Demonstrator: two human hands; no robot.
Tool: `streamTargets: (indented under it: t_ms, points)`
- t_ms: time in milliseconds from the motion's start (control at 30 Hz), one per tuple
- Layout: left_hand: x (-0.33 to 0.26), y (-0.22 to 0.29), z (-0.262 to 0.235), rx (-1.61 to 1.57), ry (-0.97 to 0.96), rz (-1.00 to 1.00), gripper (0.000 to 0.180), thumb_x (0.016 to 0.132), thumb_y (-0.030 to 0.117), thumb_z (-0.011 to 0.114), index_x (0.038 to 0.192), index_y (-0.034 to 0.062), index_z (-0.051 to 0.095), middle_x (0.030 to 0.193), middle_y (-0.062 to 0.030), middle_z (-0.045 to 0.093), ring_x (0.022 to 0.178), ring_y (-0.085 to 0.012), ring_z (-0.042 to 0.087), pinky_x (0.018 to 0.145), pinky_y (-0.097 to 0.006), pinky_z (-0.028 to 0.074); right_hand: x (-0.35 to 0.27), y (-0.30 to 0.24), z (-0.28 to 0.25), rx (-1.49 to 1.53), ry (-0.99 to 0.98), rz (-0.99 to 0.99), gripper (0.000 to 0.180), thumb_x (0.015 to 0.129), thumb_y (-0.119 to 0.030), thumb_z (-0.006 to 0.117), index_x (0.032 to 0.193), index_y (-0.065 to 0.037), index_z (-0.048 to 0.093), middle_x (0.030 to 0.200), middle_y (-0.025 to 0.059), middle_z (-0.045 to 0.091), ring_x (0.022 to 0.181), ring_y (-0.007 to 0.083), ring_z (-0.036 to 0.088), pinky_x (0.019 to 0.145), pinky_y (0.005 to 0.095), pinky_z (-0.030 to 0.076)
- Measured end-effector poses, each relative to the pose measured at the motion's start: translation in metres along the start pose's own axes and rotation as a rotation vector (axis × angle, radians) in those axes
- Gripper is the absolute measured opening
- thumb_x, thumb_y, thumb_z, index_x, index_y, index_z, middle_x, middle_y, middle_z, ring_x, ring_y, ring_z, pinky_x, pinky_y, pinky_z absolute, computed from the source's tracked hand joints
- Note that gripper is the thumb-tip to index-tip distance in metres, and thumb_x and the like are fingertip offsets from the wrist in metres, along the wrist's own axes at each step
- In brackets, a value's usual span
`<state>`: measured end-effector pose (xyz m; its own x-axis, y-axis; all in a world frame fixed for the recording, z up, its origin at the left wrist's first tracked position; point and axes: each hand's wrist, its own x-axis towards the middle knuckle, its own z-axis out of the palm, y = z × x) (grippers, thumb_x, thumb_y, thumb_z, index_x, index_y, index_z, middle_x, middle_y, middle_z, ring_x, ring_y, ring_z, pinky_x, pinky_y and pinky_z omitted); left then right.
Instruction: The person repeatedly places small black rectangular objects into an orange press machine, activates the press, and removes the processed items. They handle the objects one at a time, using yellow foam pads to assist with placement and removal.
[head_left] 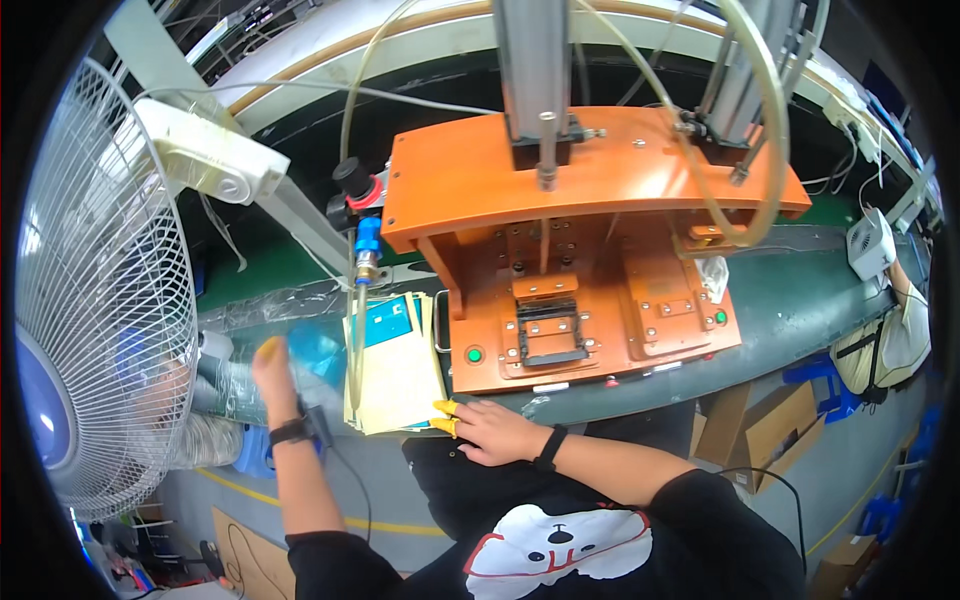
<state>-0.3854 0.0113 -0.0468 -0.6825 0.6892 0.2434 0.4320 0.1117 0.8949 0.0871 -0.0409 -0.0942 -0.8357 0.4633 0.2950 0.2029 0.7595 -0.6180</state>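
Note:
My left hand point(271, 372), smeared by motion, is raised at the left over the bench. A yellow cover shows on one fingertip, and a black band with a cable circles the wrist. Just right of it is a blurred translucent blue sheet point(318, 352); whether the hand holds it I cannot tell. My right hand point(495, 432) reaches to the lower right corner of a stack of pale yellow sheets point(395, 385), its yellow-covered fingers stretched out and touching the edge. A blue piece point(388, 321) lies on top of the stack.
An orange press machine point(590, 215) with two fixtures and green buttons stands on the green bench point(800, 290). A caged fan point(110, 290) fills the left side. Hoses hang above the press. Cardboard boxes point(770, 430) sit on the floor at right. Another person's arm point(905, 285) shows at far right.

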Motion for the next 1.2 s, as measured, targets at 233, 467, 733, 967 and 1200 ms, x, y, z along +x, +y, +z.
streamTargets:
  t_ms: [233, 467, 733, 967, 1200]
  points:
    - [-0.099, 0.093, -0.078, -0.028, -0.109, -0.040, 0.030, 0.104, 0.021, 0.070, 0.126, 0.0018, 0.068, 0.094, 0.0019, 0.063, 0.077, -0.0061, 0.055, 0.066, -0.021, 0.044, -0.014, -0.023, -0.047, 0.059, 0.170, -0.115, 0.027, 0.089, -0.022, 0.076, 0.106, -0.003, 0.067, 0.120, 0.0167, 0.061, 0.096, 0.0348, 0.063, 0.085, 0.0438, 0.052]
    - [-0.237, 0.134, -0.084, -0.062, -0.684, -0.179, 0.027, 0.100, 0.009, 0.067, 0.125, -0.0015, 0.067, 0.098, 0.0015, 0.065, 0.079, -0.0048, 0.055, 0.070, -0.020, 0.043, -0.063, -0.068, -0.184, -0.420, 0.643, 0.117, 0.034, 0.081, -0.027, 0.083, 0.107, -0.007, 0.073, 0.113, 0.0090, 0.065, 0.112, 0.0302, 0.061, 0.088, 0.0447, 0.045]
    - [-0.246, 0.201, 0.075, -0.371, -1.024, -0.105, 0.028, 0.098, -0.001, 0.064, 0.126, -0.0044, 0.066, 0.117, -0.0083, 0.073, 0.104, -0.0141, 0.067, 0.094, -0.027, 0.050, -0.059, -0.036, -0.216, -0.530, 0.492, 0.064, 0.020, 0.088, -0.027, 0.075, 0.089, -0.007, 0.069, 0.098, 0.0070, 0.063, 0.105, 0.0271, 0.061, 0.089, 0.0413, 0.044]
    - [-0.210, 0.229, 0.170, -0.230, -0.836, 0.436, 0.031, 0.100, 0.005, 0.064, 0.131, -0.0024, 0.065, 0.133, -0.0163, 0.068, 0.125, -0.0257, 0.063, 0.109, -0.038, 0.047, -0.141, -0.090, -0.291, -0.313, 0.862, 0.017, 0.012, 0.092, -0.017, 0.079, 0.095, -0.008, 0.071, 0.101, 0.0111, 0.070, 0.087, 0.0293, 0.069, 0.074, 0.0409, 0.053]
    - [-0.173, 0.257, 0.233, 0.081, -0.908, 0.549, 0.031, 0.097, 0.020, 0.068, 0.120, -0.0020, 0.070, 0.114, -0.0258, 0.073, 0.106, -0.0384, 0.070, 0.091, -0.044, 0.055, -0.313, -0.072, -0.261, 0.409, 1.805, 0.477, 0.029, 0.114, -0.030, 0.055, 0.103, -0.006, 0.066, 0.092, 0.0047, 0.071, 0.073, 0.0119, 0.063, 0.071, 0.0304, 0.053]
